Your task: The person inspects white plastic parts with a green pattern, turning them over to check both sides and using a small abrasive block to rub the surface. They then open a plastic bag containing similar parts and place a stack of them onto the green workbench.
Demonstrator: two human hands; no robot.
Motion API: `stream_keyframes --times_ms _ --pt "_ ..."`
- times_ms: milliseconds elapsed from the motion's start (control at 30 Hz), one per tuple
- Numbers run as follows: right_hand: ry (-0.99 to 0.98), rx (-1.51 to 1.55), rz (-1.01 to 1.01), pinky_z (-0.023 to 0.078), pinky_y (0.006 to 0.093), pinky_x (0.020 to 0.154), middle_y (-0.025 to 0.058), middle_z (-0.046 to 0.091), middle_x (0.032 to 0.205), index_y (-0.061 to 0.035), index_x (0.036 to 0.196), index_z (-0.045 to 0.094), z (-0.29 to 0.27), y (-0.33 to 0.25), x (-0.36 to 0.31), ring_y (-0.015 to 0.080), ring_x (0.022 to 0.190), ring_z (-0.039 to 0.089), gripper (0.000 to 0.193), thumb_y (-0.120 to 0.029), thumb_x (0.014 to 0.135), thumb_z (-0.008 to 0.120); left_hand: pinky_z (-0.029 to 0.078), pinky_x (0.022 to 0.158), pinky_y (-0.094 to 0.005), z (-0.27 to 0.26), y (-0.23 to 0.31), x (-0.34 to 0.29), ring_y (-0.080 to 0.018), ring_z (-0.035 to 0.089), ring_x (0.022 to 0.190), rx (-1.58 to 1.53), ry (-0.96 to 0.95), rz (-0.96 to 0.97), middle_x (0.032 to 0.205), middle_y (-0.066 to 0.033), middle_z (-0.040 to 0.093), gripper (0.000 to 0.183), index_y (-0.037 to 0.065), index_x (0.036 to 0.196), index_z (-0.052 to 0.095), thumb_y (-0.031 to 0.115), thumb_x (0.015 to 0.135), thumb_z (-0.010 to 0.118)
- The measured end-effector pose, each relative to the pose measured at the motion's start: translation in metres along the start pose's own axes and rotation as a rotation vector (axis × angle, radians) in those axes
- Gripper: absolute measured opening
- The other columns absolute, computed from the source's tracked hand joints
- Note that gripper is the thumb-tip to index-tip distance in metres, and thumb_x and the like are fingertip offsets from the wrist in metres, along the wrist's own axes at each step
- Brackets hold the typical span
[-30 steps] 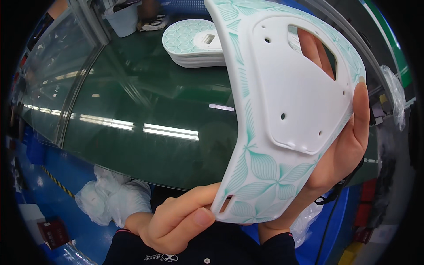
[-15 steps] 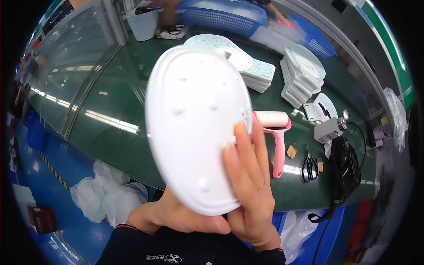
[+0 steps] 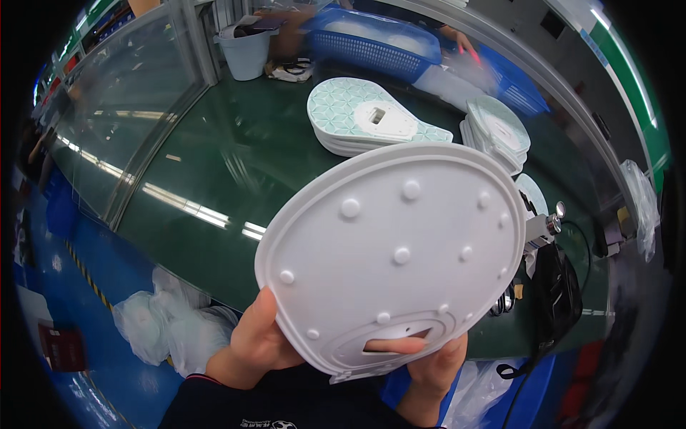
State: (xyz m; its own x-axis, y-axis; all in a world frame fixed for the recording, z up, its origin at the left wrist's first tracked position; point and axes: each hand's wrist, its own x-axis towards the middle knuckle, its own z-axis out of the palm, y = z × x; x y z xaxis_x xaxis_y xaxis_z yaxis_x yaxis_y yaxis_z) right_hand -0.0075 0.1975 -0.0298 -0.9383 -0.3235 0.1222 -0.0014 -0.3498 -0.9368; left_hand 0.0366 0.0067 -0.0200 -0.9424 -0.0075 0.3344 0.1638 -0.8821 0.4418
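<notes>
A white plastic panel with a broad rounded outline (image 3: pixel 371 236) is held up in front of me, its bumpy face showing. Round knobs dot that face, and a slot runs near its lower end. My left hand (image 3: pixel 261 339) grips the lower left rim, thumb on the edge and the other fingers mostly hidden behind. At the lower right rim my right hand (image 3: pixel 437 368) holds the panel, and a finger shows through the slot. Beyond it lies a stack of paddle-shaped panels (image 3: pixel 336 107) with a pale green patterned top.
Another panel stack (image 3: pixel 500 129) stands right on the green table (image 3: pixel 214 157). A metal-capped bottle (image 3: pixel 553 223), partly hidden scissors (image 3: pixel 506 304) and a black bag (image 3: pixel 559 286) are at the right. Blue baskets (image 3: pixel 371 53) and a pail (image 3: pixel 244 56) stand behind; another person's hand (image 3: pixel 461 41) reaches there.
The panel has turned and tilted, now showing its broad face and slot. My right hand has moved from its face to the lower rim. The pink-handled roller is now hidden behind it.
</notes>
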Motion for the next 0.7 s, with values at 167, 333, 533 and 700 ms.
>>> stream_keyframes --times_ms 167,333,533,700 --pt "-0.010 0.086 0.022 0.041 0.0393 0.089 0.0209 0.039 0.124 0.0088 0.128 0.023 0.003 -0.004 -0.008 0.0305 0.110 0.046 0.084 -0.048 0.078 0.059 0.029 0.099 -0.0526 0.001 0.010 -0.005 -0.0365 0.029 0.124 0.536 0.061 -0.047 0.140 -0.0178 0.020 0.065 0.007 0.137 0.014 0.050 0.090 0.022" --pt "-0.013 0.198 0.051 0.042 0.0392 0.090 0.0197 0.039 0.125 0.0070 0.129 0.022 0.005 -0.003 -0.014 0.0295 0.110 0.046 0.083 -0.043 0.077 0.062 0.030 0.097 -0.0550 0.011 -0.007 0.008 -0.0379 0.030 0.123 -0.132 0.080 0.105 0.139 -0.0182 0.020 0.067 0.008 0.137 0.012 0.052 0.089 0.024" --pt "-0.005 0.231 0.050 0.042 0.0409 0.090 0.0192 0.040 0.125 0.0061 0.128 0.026 0.004 0.000 -0.017 0.0295 0.110 0.047 0.079 -0.042 0.077 0.063 0.032 0.095 -0.0538 -0.013 -0.001 -0.016 -0.0368 0.032 0.123 0.124 0.169 0.016 0.139 -0.0177 0.022 0.066 0.007 0.137 0.011 0.051 0.089 0.024" --pt "-0.072 0.151 0.066 0.042 0.0436 0.090 0.0196 0.039 0.126 0.0048 0.128 0.028 0.000 0.001 -0.018 0.0310 0.110 0.046 0.078 -0.048 0.078 0.057 0.031 0.094 -0.0589 -0.010 0.001 -0.011 -0.0409 0.033 0.121 0.283 0.091 -0.009 0.140 -0.0189 0.018 0.065 0.008 0.138 0.012 0.051 0.090 0.021"
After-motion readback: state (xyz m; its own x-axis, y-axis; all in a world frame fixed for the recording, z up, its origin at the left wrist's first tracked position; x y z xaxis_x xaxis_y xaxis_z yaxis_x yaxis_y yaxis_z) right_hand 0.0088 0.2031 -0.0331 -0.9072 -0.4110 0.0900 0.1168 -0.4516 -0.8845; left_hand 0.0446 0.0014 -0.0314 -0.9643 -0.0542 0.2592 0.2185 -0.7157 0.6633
